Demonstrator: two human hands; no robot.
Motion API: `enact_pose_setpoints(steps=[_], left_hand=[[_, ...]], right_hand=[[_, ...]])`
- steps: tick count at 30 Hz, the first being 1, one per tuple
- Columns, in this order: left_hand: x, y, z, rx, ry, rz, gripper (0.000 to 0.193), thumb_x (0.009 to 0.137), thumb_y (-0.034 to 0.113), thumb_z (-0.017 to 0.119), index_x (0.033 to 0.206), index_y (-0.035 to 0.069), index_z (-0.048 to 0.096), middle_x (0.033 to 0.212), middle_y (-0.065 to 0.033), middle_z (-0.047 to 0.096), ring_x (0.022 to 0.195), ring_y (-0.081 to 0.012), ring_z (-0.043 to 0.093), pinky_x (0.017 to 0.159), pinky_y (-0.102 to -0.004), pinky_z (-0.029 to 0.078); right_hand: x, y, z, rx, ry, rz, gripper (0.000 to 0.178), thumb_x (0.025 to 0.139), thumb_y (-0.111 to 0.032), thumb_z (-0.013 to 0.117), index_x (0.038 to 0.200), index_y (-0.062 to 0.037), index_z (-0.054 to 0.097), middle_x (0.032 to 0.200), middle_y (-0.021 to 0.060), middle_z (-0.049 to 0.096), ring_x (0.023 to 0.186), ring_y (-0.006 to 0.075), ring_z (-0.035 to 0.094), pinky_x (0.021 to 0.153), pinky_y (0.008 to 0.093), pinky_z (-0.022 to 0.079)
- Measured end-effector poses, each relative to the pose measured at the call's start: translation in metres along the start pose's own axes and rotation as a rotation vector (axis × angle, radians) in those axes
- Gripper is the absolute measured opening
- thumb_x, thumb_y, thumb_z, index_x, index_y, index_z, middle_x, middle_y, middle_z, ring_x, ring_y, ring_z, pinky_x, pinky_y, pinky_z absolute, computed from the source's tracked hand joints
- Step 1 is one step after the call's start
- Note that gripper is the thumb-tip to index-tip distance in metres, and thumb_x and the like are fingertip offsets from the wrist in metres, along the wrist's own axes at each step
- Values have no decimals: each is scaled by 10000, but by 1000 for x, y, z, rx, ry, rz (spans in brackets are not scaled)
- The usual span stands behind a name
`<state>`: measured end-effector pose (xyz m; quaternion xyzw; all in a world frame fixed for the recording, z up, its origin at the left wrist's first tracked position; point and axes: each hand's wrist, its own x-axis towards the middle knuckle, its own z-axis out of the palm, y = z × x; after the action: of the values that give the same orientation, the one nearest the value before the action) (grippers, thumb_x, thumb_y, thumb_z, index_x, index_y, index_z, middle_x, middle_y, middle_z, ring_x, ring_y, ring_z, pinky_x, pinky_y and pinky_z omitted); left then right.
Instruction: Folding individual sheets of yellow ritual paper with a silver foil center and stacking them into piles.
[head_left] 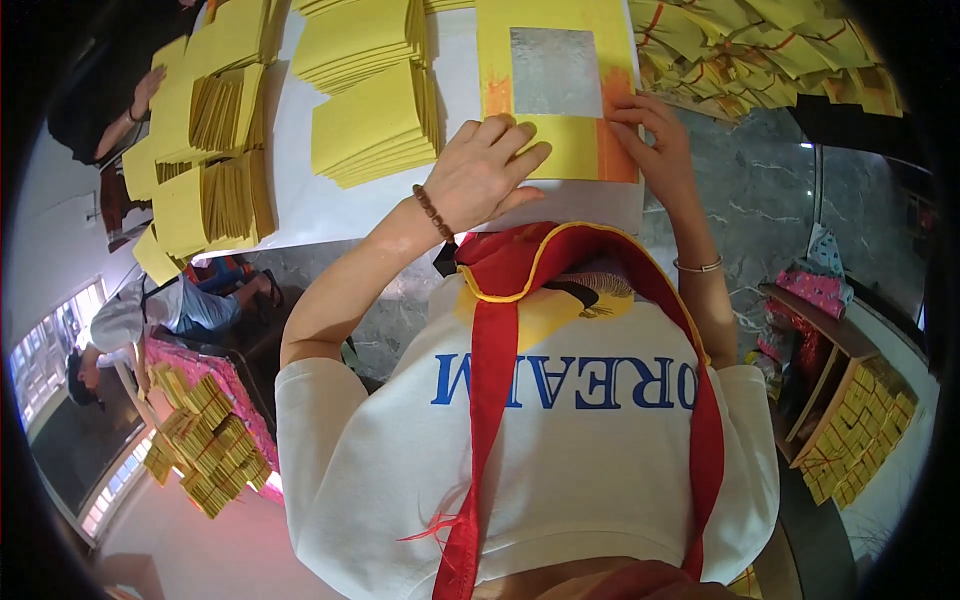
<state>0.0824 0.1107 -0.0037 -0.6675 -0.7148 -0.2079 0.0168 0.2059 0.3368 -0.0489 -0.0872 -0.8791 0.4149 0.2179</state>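
On the white table in front of me lies a yellow paper sheet (555,150) with a silver foil rectangle (555,72) and orange patches along its sides. The sheet's near part is turned up in a flap that meets the foil's lower edge. My left hand (488,165), wearing a beaded bracelet, rests its spread, slightly bent fingers on the flap's left side. At the right end of the fold, the thumb and forefinger of my right hand (655,145) pinch the paper's orange edge. A bangle circles my right wrist.
Stacks of folded yellow paper (375,120) stand left of the sheet, with more stacks (215,115) beyond, where another person's hand (148,92) rests. Yellow bundles (760,45) fill the far right. Another person (150,310) sits at lower left near piled bundles (212,440).
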Motion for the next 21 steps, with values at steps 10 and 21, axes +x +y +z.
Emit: enact_pose_setpoints(steps=[10,21], left_hand=[[19,-22,0,-371,-7,-140,172,811,189,634,920,55,644,763,-95,587,698,-270,556,625,-343,448],[21,-25,4,-693,-100,-542,162,841,155,611,820,-5,622,589,17,523,555,-37,451,500,-225,380]], right_hand=[[-8,13,2,607,58,385,218,869,-165,591,954,24,658,1070,62,607,1007,145,541,887,270,409],[-7,12,12,615,86,445,248,910,-184,536,935,30,659,1040,52,612,955,129,551,868,251,417]])
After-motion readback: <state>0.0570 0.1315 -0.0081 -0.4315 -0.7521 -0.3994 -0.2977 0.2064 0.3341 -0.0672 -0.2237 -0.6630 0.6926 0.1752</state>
